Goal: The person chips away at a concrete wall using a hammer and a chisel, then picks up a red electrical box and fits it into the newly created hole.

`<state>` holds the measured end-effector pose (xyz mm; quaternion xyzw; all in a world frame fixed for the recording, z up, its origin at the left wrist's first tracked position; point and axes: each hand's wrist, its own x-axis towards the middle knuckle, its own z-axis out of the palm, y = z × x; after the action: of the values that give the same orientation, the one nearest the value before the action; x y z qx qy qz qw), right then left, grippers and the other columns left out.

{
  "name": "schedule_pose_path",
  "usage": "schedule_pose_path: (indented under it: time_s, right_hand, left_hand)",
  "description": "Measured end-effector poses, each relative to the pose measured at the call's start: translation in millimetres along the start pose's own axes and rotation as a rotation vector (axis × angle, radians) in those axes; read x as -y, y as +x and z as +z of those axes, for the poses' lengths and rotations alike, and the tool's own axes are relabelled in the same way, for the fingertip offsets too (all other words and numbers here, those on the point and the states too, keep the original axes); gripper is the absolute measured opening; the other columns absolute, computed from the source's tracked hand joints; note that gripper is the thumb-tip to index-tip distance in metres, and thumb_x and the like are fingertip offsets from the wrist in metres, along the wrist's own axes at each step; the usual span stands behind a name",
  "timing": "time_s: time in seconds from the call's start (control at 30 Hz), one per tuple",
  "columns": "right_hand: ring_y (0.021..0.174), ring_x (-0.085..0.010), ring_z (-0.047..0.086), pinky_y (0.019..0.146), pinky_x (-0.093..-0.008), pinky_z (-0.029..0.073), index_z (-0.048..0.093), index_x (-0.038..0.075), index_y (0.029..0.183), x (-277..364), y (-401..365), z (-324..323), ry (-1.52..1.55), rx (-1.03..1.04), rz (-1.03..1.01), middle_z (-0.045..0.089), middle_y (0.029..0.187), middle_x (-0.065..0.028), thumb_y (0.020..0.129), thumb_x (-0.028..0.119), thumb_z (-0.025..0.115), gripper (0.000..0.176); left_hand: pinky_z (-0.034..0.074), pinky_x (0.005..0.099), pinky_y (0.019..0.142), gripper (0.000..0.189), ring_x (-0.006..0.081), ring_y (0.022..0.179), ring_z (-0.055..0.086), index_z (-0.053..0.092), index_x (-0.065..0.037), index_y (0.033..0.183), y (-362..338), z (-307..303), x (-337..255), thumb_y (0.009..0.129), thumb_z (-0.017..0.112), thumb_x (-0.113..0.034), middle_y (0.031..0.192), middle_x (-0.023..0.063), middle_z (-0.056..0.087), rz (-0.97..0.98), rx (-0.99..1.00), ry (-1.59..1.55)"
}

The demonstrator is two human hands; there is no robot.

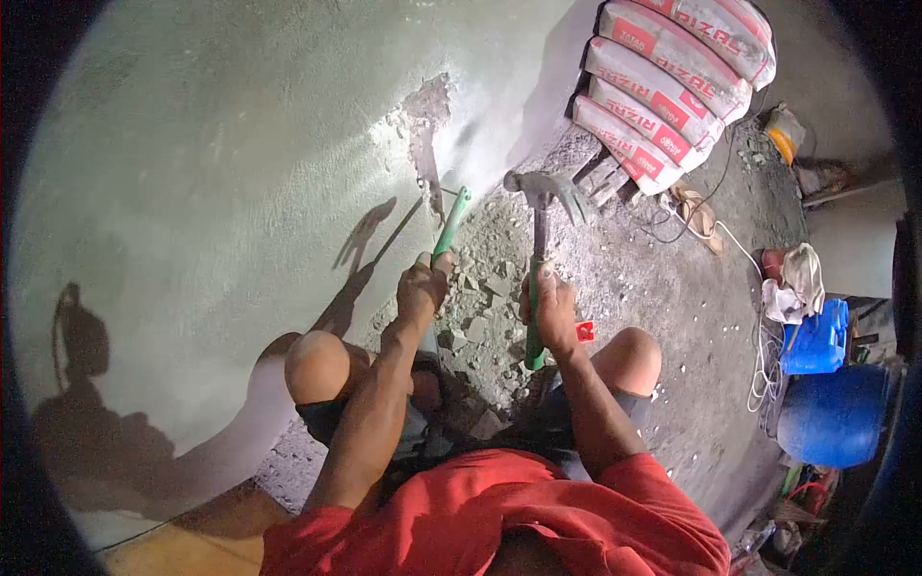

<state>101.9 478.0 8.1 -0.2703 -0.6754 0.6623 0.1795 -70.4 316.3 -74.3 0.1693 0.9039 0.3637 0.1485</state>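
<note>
My left hand (424,287) is closed around a green bar-like tool (452,227). A thin dark piece near its top end points at the wall, by the lower end of a ragged chipped gap (424,134). My right hand (551,305) grips a claw hammer (541,223) by its green handle, with the steel head upright and its claw toward the right. The hammer head is to the right of the green tool, apart from it. Below both hands lies a heap of broken plaster and rubble (480,298).
The plastered wall (211,182) rises at the left. Stacked cement bags (663,96) stand at the upper right. A small red object (585,331) lies beside my right hand. Farther right are a white cable (759,360), a blue jerrycan (816,338) and a blue drum (832,417).
</note>
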Motion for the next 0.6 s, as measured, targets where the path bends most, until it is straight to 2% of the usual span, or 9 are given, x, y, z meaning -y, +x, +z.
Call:
schedule_pose_path:
  time_s: [0.03,0.1,0.17,0.23,0.33,0.43,0.5,0.6]
  right_hand:
    - [0.046,-0.0130,0.048,0.043,-0.0294,0.039,0.055,0.004,0.080,2.7,-3.1,0.2,0.001,-0.002,-0.002,0.051,0.058,-0.0039,0.102,0.055,0.034,0.060]
    - [0.047,-0.0128,0.048,0.044,-0.0293,0.039,0.055,0.004,0.081,9.1,-9.0,-0.1,-0.022,0.016,0.047,0.050,0.059,-0.0035,0.102,0.056,0.034,0.060]
    - [0.047,-0.0130,0.048,0.044,-0.0294,0.039,0.055,0.004,0.081,4.1,-9.2,-0.9,-0.019,0.014,0.044,0.051,0.059,-0.0035,0.101,0.057,0.035,0.060]
    - [0.047,-0.0131,0.048,0.044,-0.0296,0.039,0.055,0.003,0.082,6.7,-11.5,-0.2,-0.019,0.015,0.044,0.051,0.060,-0.0035,0.101,0.058,0.035,0.061]
    - [0.047,-0.0137,0.048,0.045,-0.0303,0.039,0.055,0.003,0.080,12.1,-13.6,1.5,-0.005,0.029,-0.013,0.051,0.059,-0.0038,0.100,0.060,0.035,0.063]
    - [0.048,-0.0142,0.049,0.045,-0.0307,0.039,0.054,0.003,0.076,16.8,-11.5,1.8,-0.008,-0.006,-0.013,0.051,0.058,-0.0042,0.099,0.061,0.034,0.066]
    - [0.049,-0.0121,0.048,0.045,-0.0291,0.038,0.052,0.005,0.081,21.2,-11.1,-2.7,0.003,0.024,-0.061,0.050,0.060,-0.0026,0.101,0.055,0.039,0.056]
    - [0.049,-0.0124,0.049,0.045,-0.0292,0.039,0.053,0.004,0.083,25.1,-11.7,-6.6,0.008,0.015,-0.040,0.051,0.060,-0.0032,0.101,0.055,0.039,0.056]
  left_hand:
    - [0.049,0.0505,0.080,0.058,0.0467,0.092,0.064,0.061,0.002,0.107,-1.6,-4.0,-4.8,0.096,0.047,-0.053,0.089,0.0283,0.067,0.046,-0.038,-0.008]
    - [0.048,0.0508,0.082,0.059,0.0467,0.093,0.064,0.060,0.003,0.108,-10.3,-21.6,-23.8,0.096,0.047,-0.053,0.090,0.0287,0.066,-0.047,-0.020,-0.105]
    - [0.048,0.0505,0.083,0.059,0.0467,0.094,0.064,0.061,0.003,0.108,-18.5,-38.7,-38.5,0.096,0.047,-0.053,0.091,0.0294,0.066,-0.049,-0.006,-0.098]
    - [0.048,0.0503,0.083,0.059,0.0467,0.094,0.064,0.061,0.003,0.107,-17.6,-37.1,-34.6,0.096,0.048,-0.053,0.091,0.0302,0.066,-0.057,0.008,-0.093]
    - [0.048,0.0492,0.084,0.056,0.0467,0.097,0.064,0.061,0.003,0.106,-9.5,-30.5,-23.7,0.096,0.048,-0.051,0.095,0.0309,0.066,-0.127,-0.104,-0.019]
    - [0.049,0.0496,0.084,0.054,0.0473,0.098,0.063,0.062,0.002,0.104,-5.7,-35.0,-24.5,0.096,0.048,-0.050,0.096,0.0320,0.066,-0.068,-0.041,0.037]
    - [0.048,0.0515,0.083,0.054,0.0488,0.096,0.063,0.062,0.002,0.103,-4.3,-36.6,-28.4,0.096,0.048,-0.049,0.096,0.0326,0.065,-0.016,-0.041,-0.006]
    - [0.048,0.0529,0.081,0.052,0.0496,0.094,0.063,0.062,0.002,0.100,0.8,-39.4,-38.2,0.096,0.048,-0.048,0.093,0.0321,0.066,-0.012,-0.036,-0.008]
